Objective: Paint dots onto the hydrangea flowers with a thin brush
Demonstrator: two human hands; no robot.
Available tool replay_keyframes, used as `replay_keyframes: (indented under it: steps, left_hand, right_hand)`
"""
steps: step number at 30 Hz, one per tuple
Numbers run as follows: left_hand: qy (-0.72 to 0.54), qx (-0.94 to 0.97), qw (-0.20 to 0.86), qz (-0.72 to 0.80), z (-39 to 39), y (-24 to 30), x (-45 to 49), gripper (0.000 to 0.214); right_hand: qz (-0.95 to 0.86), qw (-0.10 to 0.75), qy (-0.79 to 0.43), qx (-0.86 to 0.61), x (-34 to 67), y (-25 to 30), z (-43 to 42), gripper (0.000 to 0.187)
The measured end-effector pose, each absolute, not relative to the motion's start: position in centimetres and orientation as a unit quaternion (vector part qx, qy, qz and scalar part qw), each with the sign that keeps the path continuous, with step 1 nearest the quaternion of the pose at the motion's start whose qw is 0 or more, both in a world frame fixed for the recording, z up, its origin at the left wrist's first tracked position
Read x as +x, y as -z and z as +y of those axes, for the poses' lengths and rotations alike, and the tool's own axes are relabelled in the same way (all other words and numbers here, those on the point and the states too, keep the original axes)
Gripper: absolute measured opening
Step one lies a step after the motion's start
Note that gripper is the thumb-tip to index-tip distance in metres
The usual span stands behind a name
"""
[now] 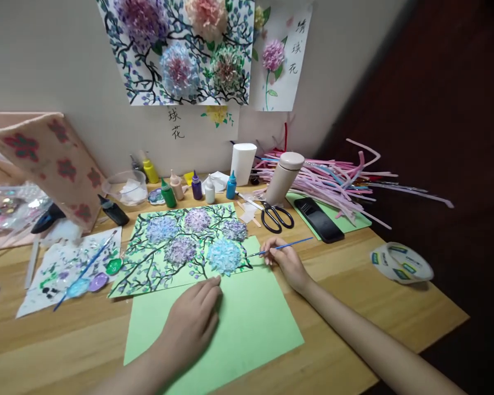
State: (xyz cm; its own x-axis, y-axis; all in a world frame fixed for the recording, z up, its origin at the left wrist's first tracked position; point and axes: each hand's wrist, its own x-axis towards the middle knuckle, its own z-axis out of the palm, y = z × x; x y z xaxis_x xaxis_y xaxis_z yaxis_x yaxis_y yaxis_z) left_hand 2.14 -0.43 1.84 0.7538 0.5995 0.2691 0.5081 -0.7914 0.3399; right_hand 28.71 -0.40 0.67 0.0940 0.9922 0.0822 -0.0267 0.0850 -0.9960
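Observation:
My right hand [283,260] pinches a thin blue paintbrush [290,245], its tip touching the right edge of a painting of hydrangea flowers [181,247] near a light blue bloom [224,255]. My left hand [193,315] lies flat with fingers together on a plain green sheet [251,323], fingertips at the painting's lower edge. The painting rests partly on that green sheet.
Paint bottles [196,186] line the back, with a plastic bowl [125,186], white cup [242,163], flask [285,176], scissors [275,215], phone [318,219] and pipe cleaners [333,181]. A paint-smeared paper with another brush [82,269] lies left; a tape roll [401,263] sits right.

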Motion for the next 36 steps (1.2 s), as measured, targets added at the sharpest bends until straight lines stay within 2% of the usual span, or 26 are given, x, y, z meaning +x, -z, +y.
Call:
replay_keyframes:
  steps: [3, 8, 13, 20, 26, 32, 36]
  left_hand:
    - [-0.187, 0.926, 0.104, 0.311, -0.6, -1.7, 2.5, 0.025]
    - [-0.145, 0.923, 0.125, 0.334, -1.0, -2.4, 2.7, 0.024]
    - [-0.120, 0.916, 0.143, 0.356, -1.1, -3.1, 3.2, 0.025]
    - [-0.125, 0.923, 0.127, 0.342, -1.1, -2.8, 3.0, 0.019]
    - [-0.123, 0.936, 0.077, 0.321, -0.8, -2.1, 3.0, 0.024]
    - [-0.131, 0.955, 0.001, 0.266, -0.8, -1.3, 2.9, 0.026]
    - [-0.142, 0.954, -0.022, 0.261, -0.5, -1.2, 2.7, 0.026]
  right_hand:
    - [-0.488, 0.546, -0.500, -0.463, 29.3, -0.5, -0.4, 0.016]
    - [-0.437, 0.597, -0.490, -0.461, 29.5, -0.6, -0.5, 0.012]
    - [-0.470, 0.626, -0.379, -0.494, 29.6, -0.8, -1.7, 0.007]
    - [-0.595, 0.570, -0.266, -0.501, 29.0, -0.5, -2.7, 0.008]
    - [-0.601, 0.576, -0.200, -0.516, 28.5, 0.2, -1.8, 0.008]
    - [-0.623, 0.608, -0.058, -0.488, 27.9, 0.7, 0.2, 0.005]
    - [-0.633, 0.592, -0.057, -0.495, 27.6, 0.4, 1.4, 0.009]
